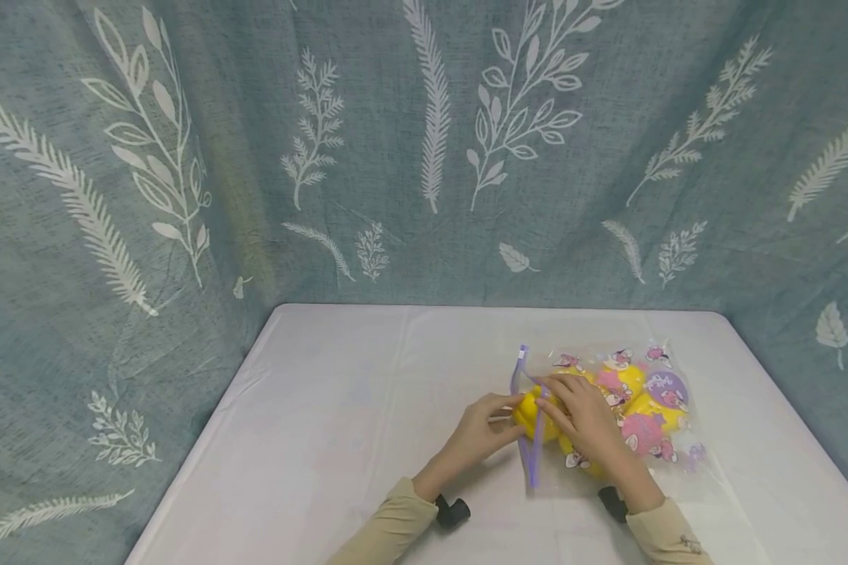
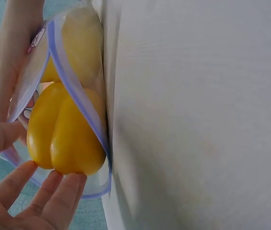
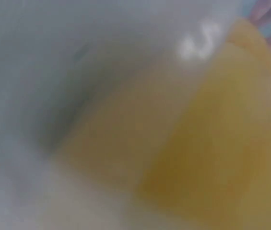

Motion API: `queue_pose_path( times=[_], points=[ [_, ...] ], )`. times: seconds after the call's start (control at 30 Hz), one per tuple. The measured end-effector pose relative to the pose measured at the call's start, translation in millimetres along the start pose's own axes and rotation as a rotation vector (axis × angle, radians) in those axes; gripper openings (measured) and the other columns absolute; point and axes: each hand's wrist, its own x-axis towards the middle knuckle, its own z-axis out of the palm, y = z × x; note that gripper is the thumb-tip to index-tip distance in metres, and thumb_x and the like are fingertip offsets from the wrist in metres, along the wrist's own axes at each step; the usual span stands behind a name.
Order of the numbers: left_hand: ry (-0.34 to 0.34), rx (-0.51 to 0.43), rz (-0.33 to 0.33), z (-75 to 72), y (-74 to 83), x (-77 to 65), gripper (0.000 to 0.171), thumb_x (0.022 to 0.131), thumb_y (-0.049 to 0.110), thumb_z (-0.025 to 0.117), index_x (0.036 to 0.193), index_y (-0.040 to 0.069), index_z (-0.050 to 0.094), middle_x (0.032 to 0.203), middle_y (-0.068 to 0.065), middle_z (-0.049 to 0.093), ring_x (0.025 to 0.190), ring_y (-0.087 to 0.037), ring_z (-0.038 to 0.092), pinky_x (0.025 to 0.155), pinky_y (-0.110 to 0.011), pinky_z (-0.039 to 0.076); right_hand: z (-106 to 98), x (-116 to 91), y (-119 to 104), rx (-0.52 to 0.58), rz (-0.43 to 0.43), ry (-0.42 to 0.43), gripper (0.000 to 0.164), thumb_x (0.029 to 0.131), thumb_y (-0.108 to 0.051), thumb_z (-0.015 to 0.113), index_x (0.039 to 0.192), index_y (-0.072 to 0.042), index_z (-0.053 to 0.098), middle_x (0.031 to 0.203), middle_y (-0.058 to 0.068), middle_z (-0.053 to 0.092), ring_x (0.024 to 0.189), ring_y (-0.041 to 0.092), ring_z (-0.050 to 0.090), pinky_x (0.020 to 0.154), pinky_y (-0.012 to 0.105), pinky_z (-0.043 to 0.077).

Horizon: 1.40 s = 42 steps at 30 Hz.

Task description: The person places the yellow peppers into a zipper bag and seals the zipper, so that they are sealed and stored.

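Observation:
A yellow bell pepper [image 2: 65, 132] lies in the mouth of a clear zip bag [image 1: 685, 463] with purple zip strips. My left hand [image 1: 477, 428] holds the pepper's near end, its fingertips [image 2: 53, 177] spread against the lobed bottom. My right hand [image 1: 590, 416] grips the bag beside its opening, thumb and fingers close to the purple strip [image 1: 535, 455]. Behind this pepper, more yellow shapes show inside the bag, partly covered by printed pink and purple figures. The right wrist view is blurred, with a yellow surface [image 3: 207, 143] behind hazy plastic.
A white-covered table [image 1: 339, 392] carries the bag on its right half. Behind and at the sides hangs a blue-green curtain [image 1: 381, 157] with white leaf prints. Black wrist-worn devices [image 1: 454, 512] sit under both wrists, below beige sleeves.

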Motion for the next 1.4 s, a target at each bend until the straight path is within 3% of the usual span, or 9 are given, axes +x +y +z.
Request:
queue_pose_path(
  times=[0.27,0.53,0.83,1.4],
  points=[
    [-0.026,-0.1,-0.039,2.6,2.1,1.4,0.047,0.085,0.019,0.068,0.126,0.003,0.054,0.121,-0.013,0.056,0.111,-0.028,0.058,0.092,-0.029,0.049,-1.1,-0.1,-1.9,0.009,0.041,-0.022,0.034,0.089,-0.028,0.061,0.122,-0.018,0.06,0.119,0.004,0.058,0.112,0.025,0.05,0.093,0.049,0.041],
    [-0.083,-0.082,-0.053,3.0,4.9,0.7,0.051,0.086,0.025,0.066,0.13,0.006,0.05,0.128,-0.012,0.052,0.115,-0.027,0.055,0.092,-0.026,0.049,-1.4,1.4,-2.9,-0.009,0.031,-0.031,0.032,0.09,-0.027,0.06,0.121,-0.019,0.06,0.118,0.005,0.059,0.11,0.027,0.052,0.091,0.05,0.043],
    [-0.158,-0.156,-0.078,6.6,1.8,1.3,0.056,0.087,0.023,0.065,0.136,0.007,0.042,0.13,-0.015,0.051,0.115,-0.028,0.056,0.092,-0.02,0.047,1.3,2.5,-5.8,-0.027,0.029,-0.017,0.032,0.09,-0.027,0.06,0.121,-0.018,0.06,0.116,0.006,0.06,0.108,0.028,0.054,0.088,0.049,0.045],
    [-0.155,-0.199,-0.092,14.4,2.1,2.1,0.058,0.085,0.019,0.067,0.136,0.011,0.041,0.125,-0.016,0.054,0.111,-0.021,0.058,0.091,-0.019,0.047,3.2,3.7,-5.7,-0.035,0.048,0.005,0.032,0.089,-0.028,0.06,0.119,-0.017,0.061,0.114,0.006,0.061,0.109,0.029,0.054,0.087,0.051,0.047]
  ],
)
